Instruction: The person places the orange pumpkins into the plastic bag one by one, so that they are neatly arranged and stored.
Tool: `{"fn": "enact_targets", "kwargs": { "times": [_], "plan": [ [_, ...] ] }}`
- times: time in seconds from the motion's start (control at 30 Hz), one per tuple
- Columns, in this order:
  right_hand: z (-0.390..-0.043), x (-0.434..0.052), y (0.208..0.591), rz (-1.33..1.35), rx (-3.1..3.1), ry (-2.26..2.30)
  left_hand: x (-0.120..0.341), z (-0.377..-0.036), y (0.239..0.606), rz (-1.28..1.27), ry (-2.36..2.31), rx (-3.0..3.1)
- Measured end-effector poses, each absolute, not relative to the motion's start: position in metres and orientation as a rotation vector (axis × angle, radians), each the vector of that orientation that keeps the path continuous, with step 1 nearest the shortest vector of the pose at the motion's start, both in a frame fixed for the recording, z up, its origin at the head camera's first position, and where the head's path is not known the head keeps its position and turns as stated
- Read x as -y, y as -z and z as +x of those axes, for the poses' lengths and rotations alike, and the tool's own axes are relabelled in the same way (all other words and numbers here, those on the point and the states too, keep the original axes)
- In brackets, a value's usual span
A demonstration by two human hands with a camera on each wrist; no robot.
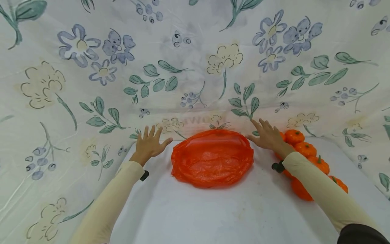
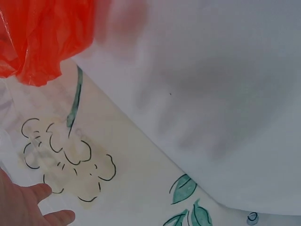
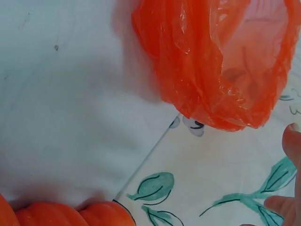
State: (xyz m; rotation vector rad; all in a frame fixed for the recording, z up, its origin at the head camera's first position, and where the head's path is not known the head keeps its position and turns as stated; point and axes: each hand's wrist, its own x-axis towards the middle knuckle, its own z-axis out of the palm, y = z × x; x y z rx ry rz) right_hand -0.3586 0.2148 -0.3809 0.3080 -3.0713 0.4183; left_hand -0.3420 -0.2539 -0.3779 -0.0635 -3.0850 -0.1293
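Hands both spread flat, gripping nothing: left hand [image 1: 150, 143] and right hand [image 1: 267, 136] flank the crinkly orange plastic bag [image 1: 212, 158] lying open on the white table [image 1: 213, 217]. Small orange pumpkins [image 1: 305, 149] wait outside it, so nothing's bagged yet imo.

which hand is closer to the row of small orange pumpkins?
Right. The right hand hovers spread beside the row of small orange pumpkins, touching or nearly so. The left hand lies beyond the orange plastic bag.

1 orange plastic bag [image 1: 212, 158], approx. 6 small pumpkins [image 1: 305, 149], 2 hands [image 1: 149, 144].
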Motion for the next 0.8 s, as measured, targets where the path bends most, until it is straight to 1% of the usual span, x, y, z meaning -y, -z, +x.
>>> {"fn": "enact_targets", "kwargs": {
  "times": [0.33, 0.8],
  "plan": [
    [-0.340, -0.222, 0.381, 0.335, 3.046, -0.463, 0.246, -0.330, 0.387, -0.130, 0.134, 3.097],
    [-0.307, -0.249, 0.375, 0.309, 3.093, -0.436, 0.243, -0.313, 0.390, -0.236, 0.164, 3.085]
  ]
}}
